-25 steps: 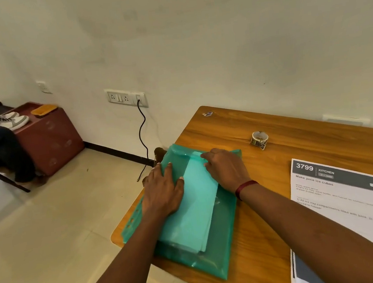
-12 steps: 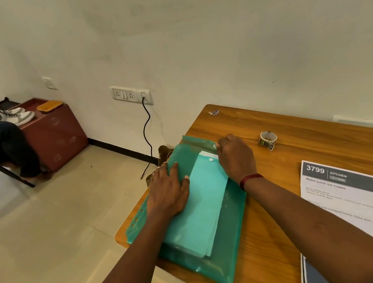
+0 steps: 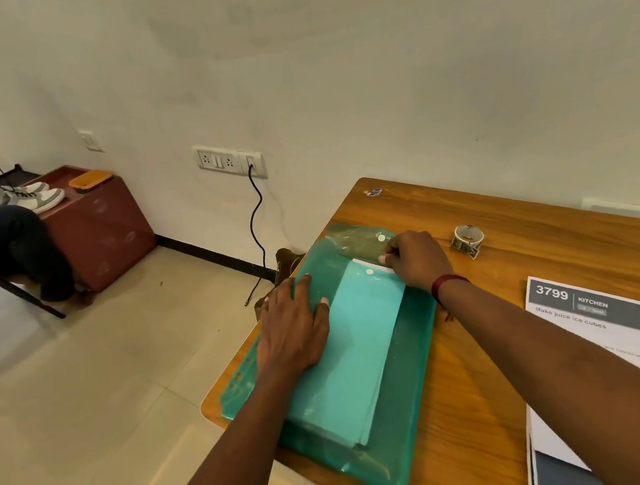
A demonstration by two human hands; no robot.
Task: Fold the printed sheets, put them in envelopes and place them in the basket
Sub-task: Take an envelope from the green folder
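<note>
A translucent green plastic folder (image 3: 415,410) lies at the left corner of the wooden table (image 3: 547,242). Light sheets (image 3: 356,357) show through it as a pale teal stack. The folder's snap flap (image 3: 353,238) is lifted open at the far end. My left hand (image 3: 296,329) presses flat on the folder's left side. My right hand (image 3: 417,259) pinches the top edge of the sheets at the folder's mouth. A printed sheet (image 3: 612,334) headed "3799 KITCHEN" lies at the right.
A small roll of tape (image 3: 468,238) stands beyond my right hand. A black cable (image 3: 255,225) hangs from the wall socket. A seated person (image 3: 2,236), shoes and a red box (image 3: 99,226) are at the far left. No basket is in view.
The folder's flap has been opened and folded back. My right hand moved from the flap to the far end, onto the sheets' top edge. My left hand stayed pressed down.
</note>
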